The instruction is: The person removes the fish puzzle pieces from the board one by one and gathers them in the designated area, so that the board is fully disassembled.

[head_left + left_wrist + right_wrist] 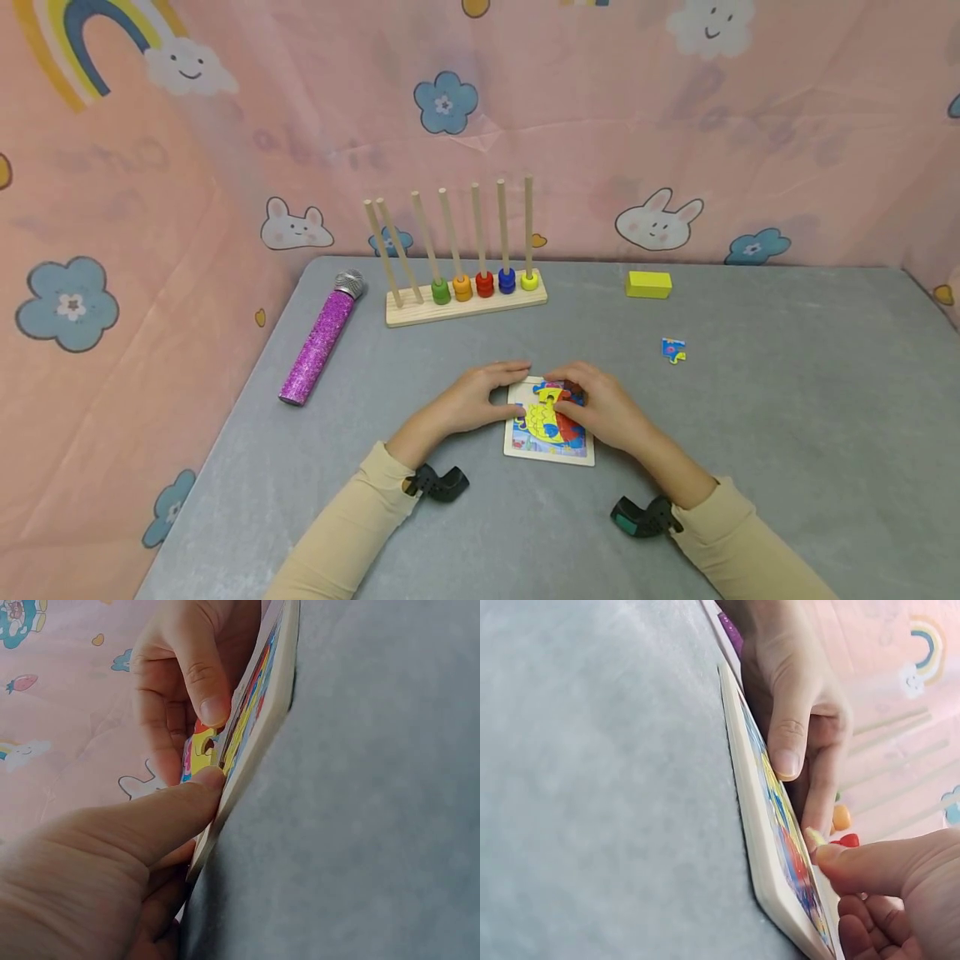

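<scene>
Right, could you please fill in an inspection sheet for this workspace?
Surface: grey tabletop.
Job's things: puzzle board, partly filled; held piece over it; loose piece apart, to the right.
Clutter: purple microphone at left; bead stand and yellow block farther back.
Hands: left hand, thumb touching the board; right hand pinching the held piece.
Cables: nothing seen.
Surroundings: pink backdrop printed with clouds, flowers, rabbits.

A mainly yellow jigsaw piece (201, 754) is held over a flat wooden tray (551, 457)
</scene>
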Demonstrator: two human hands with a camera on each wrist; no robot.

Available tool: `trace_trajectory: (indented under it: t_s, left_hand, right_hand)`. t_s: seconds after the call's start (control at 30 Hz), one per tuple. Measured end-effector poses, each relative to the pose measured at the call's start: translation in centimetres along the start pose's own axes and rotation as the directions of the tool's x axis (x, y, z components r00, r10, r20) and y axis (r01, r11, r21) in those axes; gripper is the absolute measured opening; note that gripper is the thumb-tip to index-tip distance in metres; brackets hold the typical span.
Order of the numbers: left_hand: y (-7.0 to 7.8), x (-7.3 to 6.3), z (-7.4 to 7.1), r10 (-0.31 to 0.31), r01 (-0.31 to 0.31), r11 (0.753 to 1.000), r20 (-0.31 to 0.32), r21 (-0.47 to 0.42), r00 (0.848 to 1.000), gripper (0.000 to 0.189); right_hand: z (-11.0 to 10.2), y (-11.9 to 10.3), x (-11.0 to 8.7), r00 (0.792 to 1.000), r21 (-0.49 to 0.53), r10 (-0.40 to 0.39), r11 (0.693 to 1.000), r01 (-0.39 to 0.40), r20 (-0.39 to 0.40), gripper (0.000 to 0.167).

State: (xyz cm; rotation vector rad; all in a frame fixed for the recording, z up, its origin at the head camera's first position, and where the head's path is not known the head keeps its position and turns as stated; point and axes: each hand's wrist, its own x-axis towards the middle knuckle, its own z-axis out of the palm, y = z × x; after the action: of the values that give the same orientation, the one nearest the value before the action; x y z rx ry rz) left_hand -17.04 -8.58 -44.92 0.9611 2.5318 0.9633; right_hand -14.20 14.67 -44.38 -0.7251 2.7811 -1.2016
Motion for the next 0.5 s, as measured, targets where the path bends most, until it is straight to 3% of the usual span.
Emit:
trace_trajectory:
  t_s: [0.17,0.5]
  left_hand:
    - [-0.1,0.0,0.1,0.003,-0.003,1.0,-0.006,0.002,1.0,0.06]
    - [0.2,0.1,0.0,-0.007,0.007,1.0,-0.002,-0.016,1.0,0.06]
  right_hand:
    - [-0.5,0.2,0.0,1.0,0.074,0.026,0.997,-0.027,0.015,0.032]
    - [-3.2,1.8,-0.3,0.997,0.082,0.074,0.994,-0.073,-0.005,0.035]
